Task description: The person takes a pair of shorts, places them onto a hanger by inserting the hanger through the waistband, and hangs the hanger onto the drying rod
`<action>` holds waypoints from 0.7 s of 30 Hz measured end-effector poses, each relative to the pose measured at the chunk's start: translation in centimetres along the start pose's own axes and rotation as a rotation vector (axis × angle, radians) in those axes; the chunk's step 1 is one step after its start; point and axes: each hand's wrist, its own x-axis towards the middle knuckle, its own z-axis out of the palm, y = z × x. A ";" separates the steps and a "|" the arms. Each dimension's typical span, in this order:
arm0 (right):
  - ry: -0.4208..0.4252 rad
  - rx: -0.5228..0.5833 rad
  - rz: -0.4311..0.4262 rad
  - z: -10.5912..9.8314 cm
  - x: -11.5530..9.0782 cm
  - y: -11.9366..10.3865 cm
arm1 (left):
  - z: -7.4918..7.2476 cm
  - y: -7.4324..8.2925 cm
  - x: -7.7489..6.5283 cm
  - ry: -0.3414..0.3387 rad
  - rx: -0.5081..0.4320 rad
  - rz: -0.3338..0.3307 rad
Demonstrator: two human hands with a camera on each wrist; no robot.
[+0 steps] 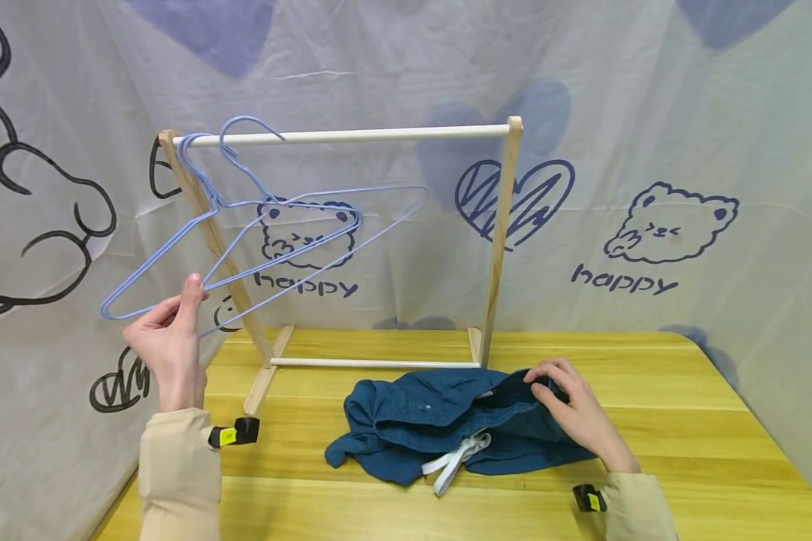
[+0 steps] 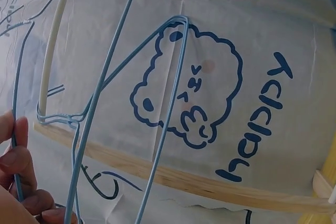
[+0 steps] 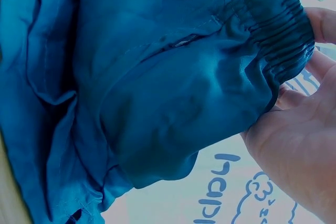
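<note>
Wooden table: left grip pinches hanger; right grip holds garment, some fingertips hidden.

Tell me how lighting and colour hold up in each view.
Head: bright, fairly even, blue garment clear; left wrist: dimmer and greyish, though the hangers stay distinct; right wrist: strong blue cast, deep shadows, backdrop washed out.

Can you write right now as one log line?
left hand: pinches blue hanger; right hand: grips blue garment on table; other hangers: on rack
</note>
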 end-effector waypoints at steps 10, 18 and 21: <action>0.021 -0.022 0.054 -0.1 -0.1 -0.1 | -2.2 -1.4 -3.4 -0.070 -0.005 -0.038; 0.070 -0.041 0.094 -0.1 -0.1 0.0 | -2.9 -3.3 -7.1 -0.146 0.074 -0.086; 0.089 -0.042 0.100 -0.1 -0.1 0.0 | -2.6 -3.9 -8.2 -0.205 0.141 -0.093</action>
